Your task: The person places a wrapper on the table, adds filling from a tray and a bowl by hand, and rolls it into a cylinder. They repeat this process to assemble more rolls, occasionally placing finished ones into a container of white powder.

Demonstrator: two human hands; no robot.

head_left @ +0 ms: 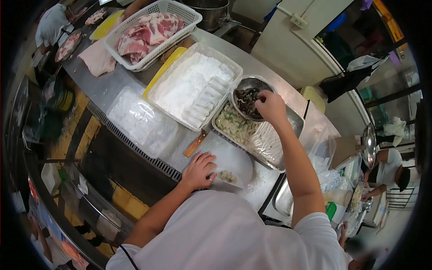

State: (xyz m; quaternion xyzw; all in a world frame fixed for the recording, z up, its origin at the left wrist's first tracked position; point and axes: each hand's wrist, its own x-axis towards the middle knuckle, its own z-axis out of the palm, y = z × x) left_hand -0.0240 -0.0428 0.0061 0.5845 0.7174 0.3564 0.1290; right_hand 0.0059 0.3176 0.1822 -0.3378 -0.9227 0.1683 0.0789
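Head view, watched from my remote station; metal tray [293,120] taken as landmark. Right hand [270,107] was over the tray's far side, fingertips bunched down among dark pieces [245,102] in a perforated colander [255,81]; I could not tell whether it had pinched any. Left hand [198,170] lay palm down, fingers loosely bent, at the left edge of a translucent pale sheet [237,162]; whether it gripped that edge, I could not tell. Sheet lay on the near side of the tray, a small heap of filling [227,176] near its lower edge. Inside the tray: pale filling with green bits [230,120], clear film [267,139] beside it. Left of the tray I noted a wooden-handled tool [195,144] and white rolls [204,101] beside white powder [180,78].
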